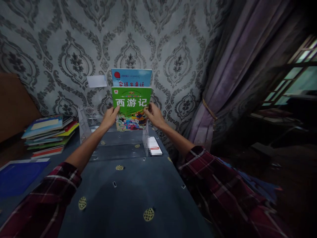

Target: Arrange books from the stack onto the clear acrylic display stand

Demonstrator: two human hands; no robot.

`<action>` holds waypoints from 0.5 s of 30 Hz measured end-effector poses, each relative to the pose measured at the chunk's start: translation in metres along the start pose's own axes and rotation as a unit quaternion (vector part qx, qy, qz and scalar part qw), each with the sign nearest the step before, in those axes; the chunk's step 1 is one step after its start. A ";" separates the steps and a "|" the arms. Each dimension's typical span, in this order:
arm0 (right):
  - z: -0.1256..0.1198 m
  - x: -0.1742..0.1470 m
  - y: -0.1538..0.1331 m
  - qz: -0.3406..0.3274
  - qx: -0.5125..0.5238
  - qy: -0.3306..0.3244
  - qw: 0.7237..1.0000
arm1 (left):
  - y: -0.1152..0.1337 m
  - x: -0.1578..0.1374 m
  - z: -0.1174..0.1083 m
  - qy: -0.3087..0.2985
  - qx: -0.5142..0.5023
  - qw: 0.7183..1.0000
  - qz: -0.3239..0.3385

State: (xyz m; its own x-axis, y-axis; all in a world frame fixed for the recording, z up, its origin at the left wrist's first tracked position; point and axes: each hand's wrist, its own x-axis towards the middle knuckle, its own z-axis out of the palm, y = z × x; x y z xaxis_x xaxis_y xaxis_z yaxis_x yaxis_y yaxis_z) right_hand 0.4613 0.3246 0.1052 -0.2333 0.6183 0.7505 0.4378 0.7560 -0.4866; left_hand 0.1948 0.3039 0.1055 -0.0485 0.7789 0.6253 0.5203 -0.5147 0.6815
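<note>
A green book with white Chinese characters and a colourful picture is held upright by its two sides. My left hand grips its left edge, thumb on the cover. On the right edge, my right hand is closed with the thumb in front. Behind the green book stands a blue book, of which only the upper part shows. Below and around them is a clear tiered plastic rack on the table. Whether the green book's lower edge touches the rack I cannot tell.
At left, a stack of books lies on the dark patterned tablecloth, near a blue folder. A phone lies right of the rack. Behind are a wallpapered wall and a tied curtain.
</note>
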 end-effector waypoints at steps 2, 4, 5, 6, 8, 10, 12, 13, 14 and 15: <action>0.000 -0.004 0.000 0.017 0.020 0.033 0.999 | 0.001 -0.001 -0.001 -0.008 0.002 1.000 0.003; 0.000 -0.008 0.001 0.021 0.019 0.050 0.998 | 0.004 -0.002 -0.003 -0.015 0.005 1.000 0.005; 0.000 -0.009 0.001 0.025 0.020 0.052 0.998 | 0.005 -0.003 -0.004 -0.017 0.006 1.000 0.006; 0.000 -0.010 0.002 0.028 0.022 0.052 0.998 | 0.006 -0.004 -0.005 -0.020 0.008 1.000 0.007; 0.001 -0.012 0.004 0.035 0.026 0.050 0.998 | 0.009 -0.005 -0.007 -0.021 0.013 1.000 0.009; 0.001 -0.013 0.006 0.046 0.032 0.051 0.997 | 0.012 -0.006 -0.009 -0.019 0.018 1.000 0.010; 0.002 -0.013 0.008 0.056 0.037 0.053 0.996 | 0.014 -0.006 -0.009 -0.016 0.021 1.000 0.010; 0.002 -0.013 0.008 0.061 0.039 0.054 0.996 | 0.014 -0.006 -0.009 -0.015 0.023 1.000 0.009; 0.002 -0.012 0.009 0.065 0.042 0.055 0.995 | 0.015 -0.007 -0.009 -0.015 0.025 1.000 0.009; 0.002 -0.012 0.009 0.069 0.045 0.056 0.995 | 0.015 -0.007 -0.010 -0.014 0.026 1.000 0.007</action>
State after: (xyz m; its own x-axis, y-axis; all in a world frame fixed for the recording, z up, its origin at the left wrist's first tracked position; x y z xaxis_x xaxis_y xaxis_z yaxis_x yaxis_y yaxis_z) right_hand 0.4658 0.3244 0.0911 -0.0759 0.6928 0.7171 0.3785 0.6854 -0.6221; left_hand 0.1948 0.2876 0.1152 -0.0173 0.7815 0.6237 0.5649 -0.5070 0.6510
